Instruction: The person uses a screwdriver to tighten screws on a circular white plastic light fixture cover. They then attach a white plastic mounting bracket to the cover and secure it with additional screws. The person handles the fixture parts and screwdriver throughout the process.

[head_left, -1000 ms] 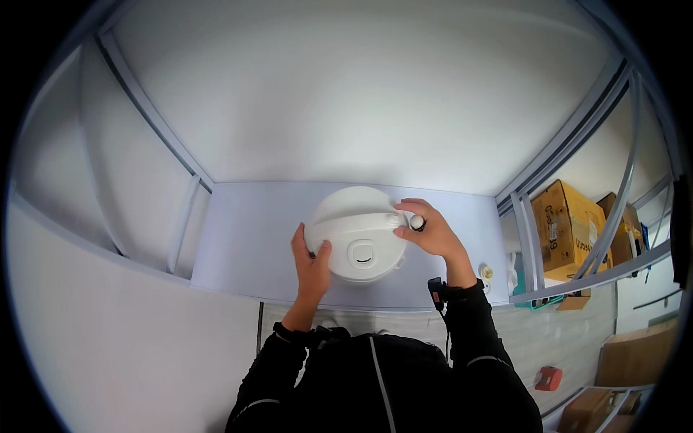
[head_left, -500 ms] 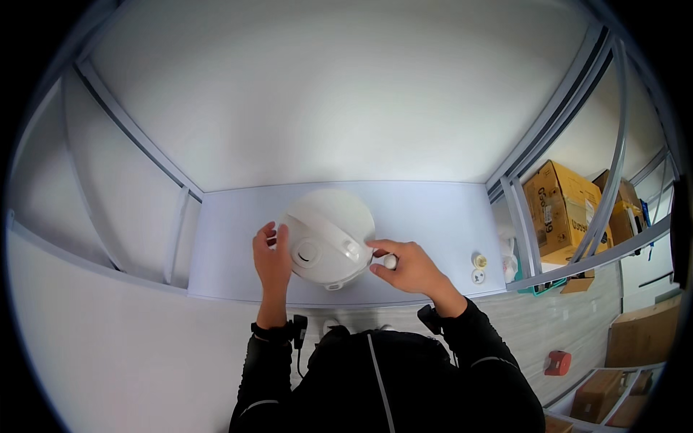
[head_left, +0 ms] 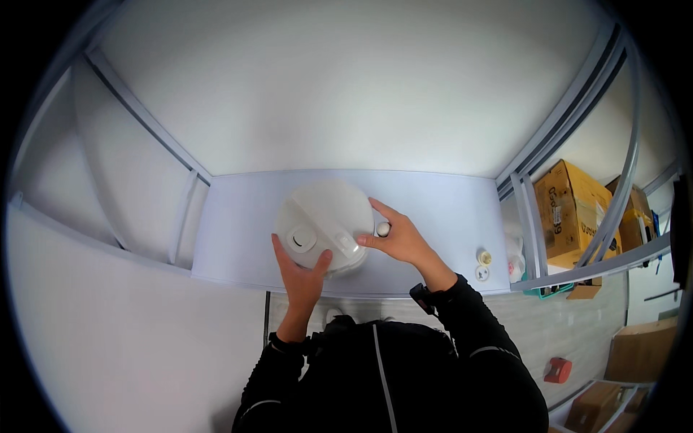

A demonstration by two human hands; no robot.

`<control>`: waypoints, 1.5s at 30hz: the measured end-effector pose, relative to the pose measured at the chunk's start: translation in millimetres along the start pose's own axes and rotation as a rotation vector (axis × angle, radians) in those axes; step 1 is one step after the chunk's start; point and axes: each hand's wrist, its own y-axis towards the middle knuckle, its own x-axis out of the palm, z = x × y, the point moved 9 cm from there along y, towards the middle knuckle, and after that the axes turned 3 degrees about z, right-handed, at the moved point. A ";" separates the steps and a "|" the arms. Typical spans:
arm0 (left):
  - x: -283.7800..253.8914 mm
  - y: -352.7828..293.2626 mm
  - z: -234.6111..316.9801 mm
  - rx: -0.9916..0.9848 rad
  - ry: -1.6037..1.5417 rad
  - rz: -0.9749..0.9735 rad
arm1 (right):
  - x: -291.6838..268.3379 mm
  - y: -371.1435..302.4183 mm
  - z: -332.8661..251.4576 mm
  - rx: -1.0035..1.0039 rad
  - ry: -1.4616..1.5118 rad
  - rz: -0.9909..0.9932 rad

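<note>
Two hands at a white appliance [head_left: 333, 206]

Left hand [head_left: 299, 280] is at the front left of the appliance, with its thumb and fingers spread wide against the side. Right hand [head_left: 406, 240] is at the right side, its thumb on the end of the handle [head_left: 323, 221] and its forefinger further back. The two hands are apart from each other. Between right thumb and forefinger shows a small white knob [head_left: 383, 229]; if the hand is closed on it, I cannot tell.

The appliance is round, a little blurred, and it is left of the middle of the tabletop [head_left: 433, 198], its near side close to the front edge. In front of the handle is a round vent [head_left: 301, 238].

Near the front right corner are a small yellowish item [head_left: 484, 257] and, just beside it, a white disc [head_left: 482, 273].
</note>
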 end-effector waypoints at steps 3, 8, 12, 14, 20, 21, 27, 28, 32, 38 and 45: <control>0.0 3.2 -0.8 0.037 0.035 -0.030 | 2.6 -4.1 -2.8 0.033 0.017 -0.043; 1.9 10.9 -6.5 0.042 -0.075 -0.066 | 5.5 -12.7 -1.2 -0.030 -0.003 0.024; 1.0 13.9 -0.4 0.101 -0.048 -0.071 | 5.3 -14.2 -6.8 -0.031 -0.020 0.030; 1.5 14.8 4.7 0.111 -0.032 -0.082 | 5.4 -15.4 -3.6 -0.035 -0.005 0.038; 4.2 19.4 1.3 0.062 -0.066 -0.141 | 8.4 -17.9 4.2 0.027 -0.032 0.048; 3.6 21.3 -1.3 0.072 -0.049 -0.144 | 8.9 -17.8 5.1 0.037 -0.038 0.050; 1.5 27.5 -2.8 0.131 -0.006 -0.156 | 10.6 -20.8 5.3 0.083 -0.040 0.061; 1.8 26.8 -2.5 0.124 -0.016 -0.162 | 10.7 -23.2 2.3 0.092 -0.024 0.062; 2.6 25.3 -9.8 0.120 -0.071 -0.163 | 12.6 -24.5 5.5 0.077 -0.027 0.097; 5.8 26.1 -6.5 0.090 -0.079 -0.160 | 11.3 -21.0 11.6 0.106 -0.055 0.084; 2.9 27.5 -8.6 0.125 -0.011 -0.152 | 10.2 -20.1 7.0 0.068 -0.105 0.101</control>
